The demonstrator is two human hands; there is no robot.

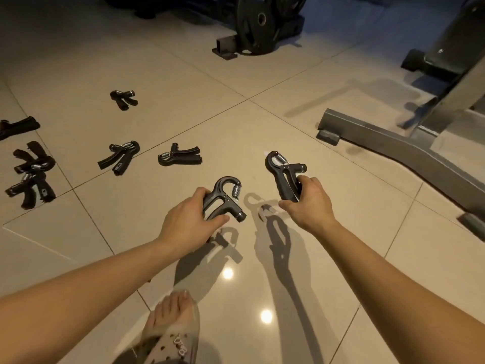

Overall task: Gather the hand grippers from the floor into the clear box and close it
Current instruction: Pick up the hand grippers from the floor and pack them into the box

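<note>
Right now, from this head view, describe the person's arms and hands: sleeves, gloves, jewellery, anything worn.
Both arms are bare: no sleeve covers the left forearm or the right forearm as far as the frame shows. The left hand and the right hand wear no gloves. No watch, bracelet or ring is visible on either.

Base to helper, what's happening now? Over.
Left hand grips one black spring hand gripper; right hand grips second gripper. Loose grippers on beige tiled floor, left. Clear box unseen.

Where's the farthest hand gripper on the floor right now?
Head view, upper left: the farthest hand gripper lies alone on the tile floor, beyond a nearer hand gripper, down-left of the weight plates.
</note>
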